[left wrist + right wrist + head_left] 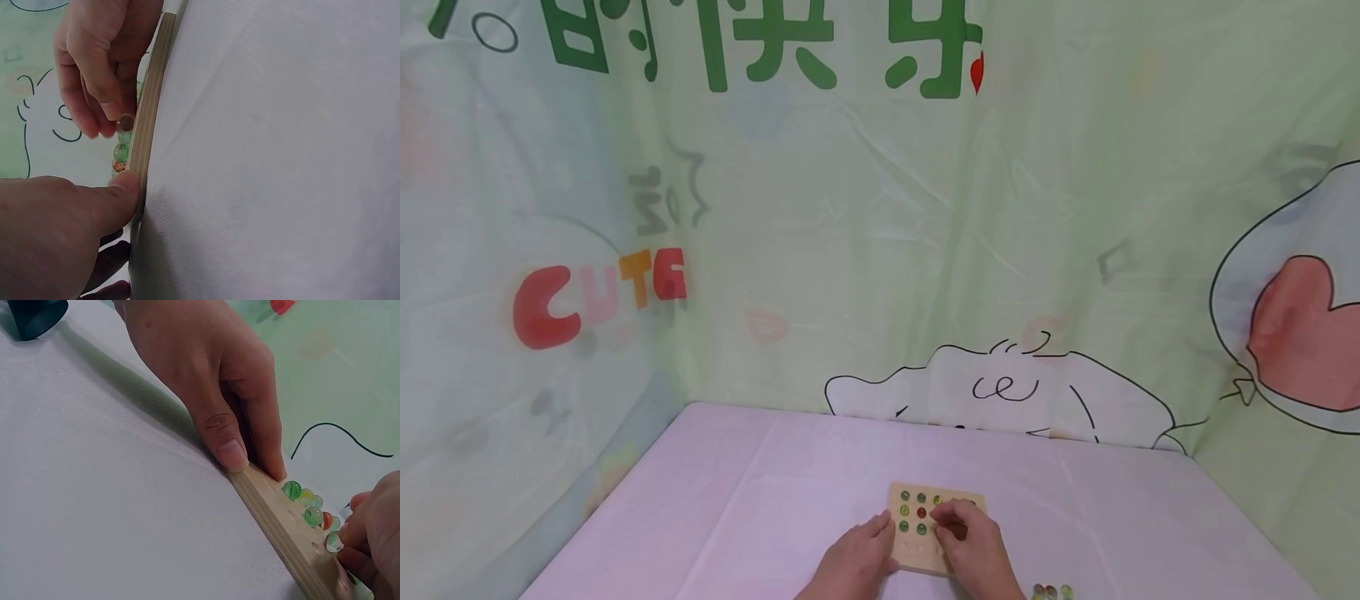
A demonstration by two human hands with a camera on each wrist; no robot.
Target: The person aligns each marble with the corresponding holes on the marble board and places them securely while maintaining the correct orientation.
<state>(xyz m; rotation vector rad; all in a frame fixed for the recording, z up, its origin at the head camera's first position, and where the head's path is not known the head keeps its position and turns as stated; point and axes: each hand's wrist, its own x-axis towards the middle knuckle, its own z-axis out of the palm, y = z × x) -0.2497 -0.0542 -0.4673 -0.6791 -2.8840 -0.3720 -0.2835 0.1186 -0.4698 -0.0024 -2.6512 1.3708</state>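
A pale wooden board [925,563] with rows of round hollows lies on the table, and green, yellow and red glass marbles [921,528] sit in several hollows. My left hand [856,557] grips the board at its left side; in the right wrist view the thumb [232,455] presses on its near edge. Above the board, my right hand [973,542] pinches a clear marble [334,542] between thumb and fingertips, close to the surface. This hand hides part of the board's right side in the head view.
Several loose marbles [1051,592] lie on the table to the right of the board, at the bottom of the head view. A pale cloth [760,500] covers the table. Printed curtains [880,233] hang behind and at the sides. A dark object [39,317] shows in the right wrist view.
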